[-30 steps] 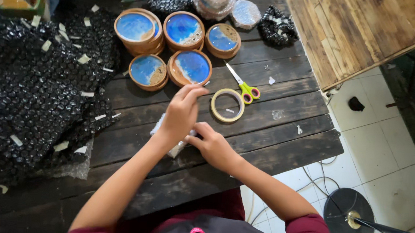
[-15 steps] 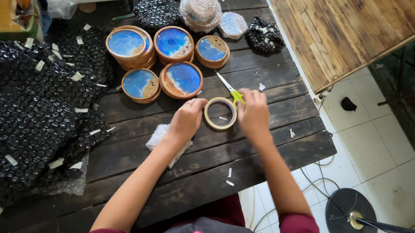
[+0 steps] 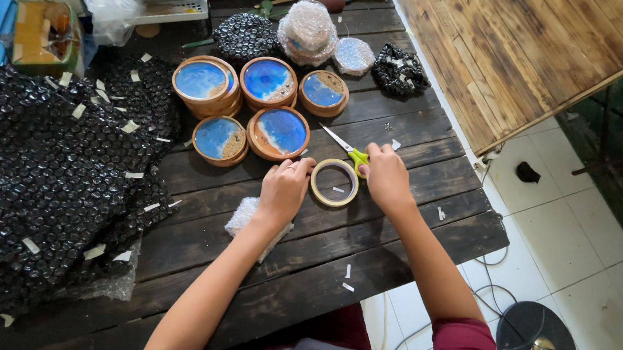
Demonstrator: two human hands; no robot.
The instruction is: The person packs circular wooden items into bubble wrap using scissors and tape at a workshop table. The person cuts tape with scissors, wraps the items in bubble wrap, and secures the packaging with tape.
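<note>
**Both hands at the tape roll, scissors under the right**

The tape roll (image 3: 335, 182) lies flat on the dark wooden table (image 3: 392, 266), right between the 2 hands. The left hand (image 3: 284, 188) sits just beside its left edge, fingers curled down, tips touching or nearly touching the rim; hard to tell if it's actually pinching anything. The right hand (image 3: 385, 177) is on the roll's right side, fingers closed over the yellow-green handles of the scissors (image 3: 348, 148), blades pointing up-left toward the coasters. A small bubble-wrapped bundle (image 3: 245, 218) pokes out under the left wrist. 5 wood-and-blue-resin coasters (image 3: 278, 132) sit just beyond, and black bubble wrap (image 3: 44, 180) covers the left side.
</note>
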